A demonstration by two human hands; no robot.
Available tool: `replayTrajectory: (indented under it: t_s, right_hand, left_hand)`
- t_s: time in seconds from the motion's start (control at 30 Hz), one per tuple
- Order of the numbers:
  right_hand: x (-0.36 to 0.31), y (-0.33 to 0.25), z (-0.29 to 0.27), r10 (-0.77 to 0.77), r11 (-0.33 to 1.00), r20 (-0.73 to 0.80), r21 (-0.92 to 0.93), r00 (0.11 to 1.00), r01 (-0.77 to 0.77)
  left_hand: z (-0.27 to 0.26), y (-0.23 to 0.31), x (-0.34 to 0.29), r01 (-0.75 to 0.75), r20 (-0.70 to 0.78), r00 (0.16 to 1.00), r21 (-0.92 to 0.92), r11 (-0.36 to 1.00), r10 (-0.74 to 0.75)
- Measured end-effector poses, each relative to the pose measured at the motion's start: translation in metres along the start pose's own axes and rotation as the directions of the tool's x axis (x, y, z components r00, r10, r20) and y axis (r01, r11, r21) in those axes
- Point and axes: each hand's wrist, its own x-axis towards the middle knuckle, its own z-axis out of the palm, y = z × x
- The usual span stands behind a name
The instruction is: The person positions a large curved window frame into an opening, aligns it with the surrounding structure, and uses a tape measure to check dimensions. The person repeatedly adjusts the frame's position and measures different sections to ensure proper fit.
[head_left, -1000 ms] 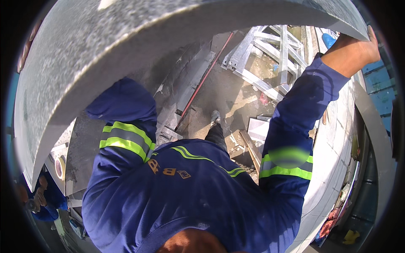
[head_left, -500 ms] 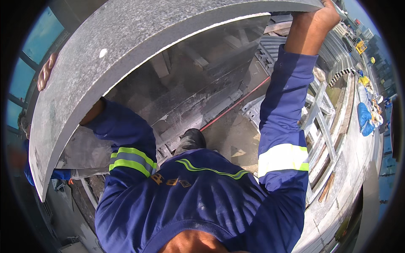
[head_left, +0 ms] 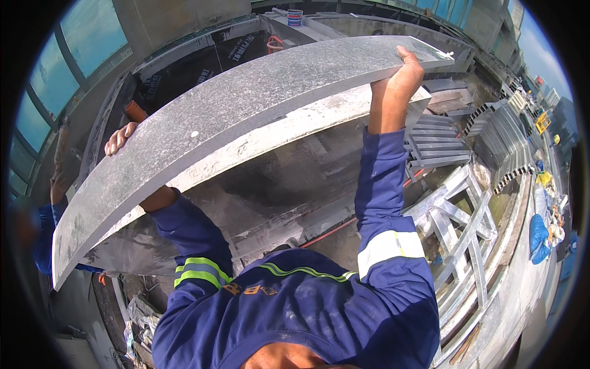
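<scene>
A long speckled grey stone slab [head_left: 246,89] lies tilted across the view above a low wall [head_left: 276,126] with a rough pale top. My left hand [head_left: 120,139] holds it from beneath; the forearm passes under the near edge and the fingers curl over the far edge. My right hand [head_left: 398,83] grips the slab near its right end, thumb on the upper face and the other fingers mostly hidden below. Between slab and wall top a gap shows along the near side; whether they touch farther back is hidden.
Left of the slab stands a person in blue [head_left: 46,237]. Beyond lies a black-lined basin [head_left: 227,55] with a paint bucket [head_left: 295,18] on its far ledge. Metal framing [head_left: 461,227] and corrugated sheets [head_left: 501,141] lie to the right. Debris [head_left: 141,320] sits lower left.
The slab now appears lower and farther from me, with both hands still on it. The wall's pale top and the basin behind have come into view as my view tilts up.
</scene>
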Motion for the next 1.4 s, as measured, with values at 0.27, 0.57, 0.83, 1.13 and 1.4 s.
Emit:
replayTrajectory:
  t_s: [0.27, 0.57, 0.83, 1.13, 1.4]
  right_hand:
    - [0.035, 0.064, -0.013, 0.110, 0.993, -0.081, -0.034, 0.991, -0.113]
    - [0.050, 0.097, -0.049, 0.449, 0.879, -0.076, -0.139, 0.890, -0.456]
    - [0.040, 0.088, -0.054, 0.634, 0.764, 0.031, -0.177, 0.773, -0.620]
    - [-0.008, 0.075, -0.044, 0.686, 0.695, -0.080, -0.223, 0.724, -0.683]
    - [-0.018, 0.104, -0.034, 0.721, 0.640, -0.092, -0.292, 0.687, -0.710]
  left_hand:
    - [-0.053, 0.004, -0.012, 0.261, -0.123, 0.958, 0.003, 0.965, -0.259]
    - [-0.086, 0.035, -0.022, 0.308, -0.359, 0.895, 0.065, 0.949, -0.265]
    - [-0.072, 0.052, -0.017, 0.267, -0.448, 0.866, 0.039, 0.963, -0.222]
    - [-0.074, 0.139, -0.014, 0.282, -0.428, 0.876, 0.082, 0.956, -0.222]
    - [-0.079, 0.185, -0.034, 0.337, -0.538, 0.814, 0.129, 0.933, -0.219]
